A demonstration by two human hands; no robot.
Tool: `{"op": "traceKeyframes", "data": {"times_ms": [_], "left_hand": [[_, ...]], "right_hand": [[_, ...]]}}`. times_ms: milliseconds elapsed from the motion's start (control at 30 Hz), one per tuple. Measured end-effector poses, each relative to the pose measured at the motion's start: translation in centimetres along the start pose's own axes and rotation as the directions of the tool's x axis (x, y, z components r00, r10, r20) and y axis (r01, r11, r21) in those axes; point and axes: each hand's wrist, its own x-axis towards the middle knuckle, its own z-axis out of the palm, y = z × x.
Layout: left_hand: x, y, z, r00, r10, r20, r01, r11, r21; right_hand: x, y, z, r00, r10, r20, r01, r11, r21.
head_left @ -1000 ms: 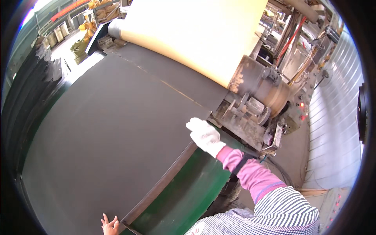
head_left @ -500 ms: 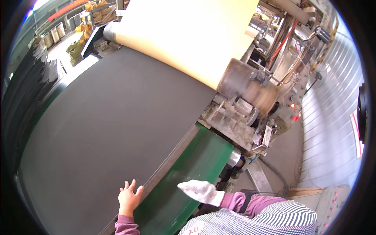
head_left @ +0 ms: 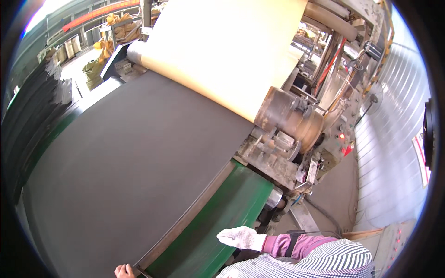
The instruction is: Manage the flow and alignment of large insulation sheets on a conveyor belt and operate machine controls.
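A wide dark grey sheet lies over the machine bed. At the bottom edge of the view, my bare left hand is at the sheet's right border, its fingers bent and close together. The frame cuts off most of this hand, and what its fingertips close on is hidden. My right hand, in a whitish knit glove, hovers over the green belt. Its fingers point left, stretched out side by side, with nothing seen in them. A thin dark bar is just right of my left hand.
A roller carries a pale yellow sheet at the far end. A worn drum and metal brackets stand at the belt's far right. A control panel has a lit red lamp. Dark sheets are stacked at the left.
My left hand has moved down and left along the sheet's border, from spread fingers to bent ones. The right hand is slightly lower and further right. The view has tilted up a little.
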Motion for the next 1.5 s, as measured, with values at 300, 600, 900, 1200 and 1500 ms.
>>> {"op": "traceKeyframes", "data": {"times_ms": [300, 600, 900, 1200, 1500], "left_hand": [[2.9, 13.4, 7.7, 0.994, 0.054, -0.100, -0.047, 0.996, 0.072], [2.5, 6.3, 7.9, 0.960, 0.281, -0.002, -0.272, 0.929, 0.250], [-1.1, -6.4, -1.5, 0.972, -0.236, -0.018, 0.236, 0.971, 0.021], [2.0, 7.2, 4.2, 1.000, -0.007, 0.007, 0.007, 0.998, 0.062], [5.3, 20.5, 6.6, 0.985, 0.150, -0.088, -0.159, 0.983, -0.094]], "right_hand": [[-1.9, 1.6, 2.0, 0.994, -0.072, -0.084, 0.065, 0.994, -0.088], [-1.6, 0.6, 3.0, 0.980, -0.161, -0.116, 0.155, 0.986, -0.061], [-0.9, 2.1, 2.4, 0.999, -0.036, -0.041, 0.032, 0.995, -0.099], [-2.0, 4.4, 3.7, 0.998, 0.009, -0.054, -0.008, 1.000, 0.026], [0.6, -0.3, 1.9, 0.988, 0.139, -0.070, -0.108, 0.936, 0.335]]}}
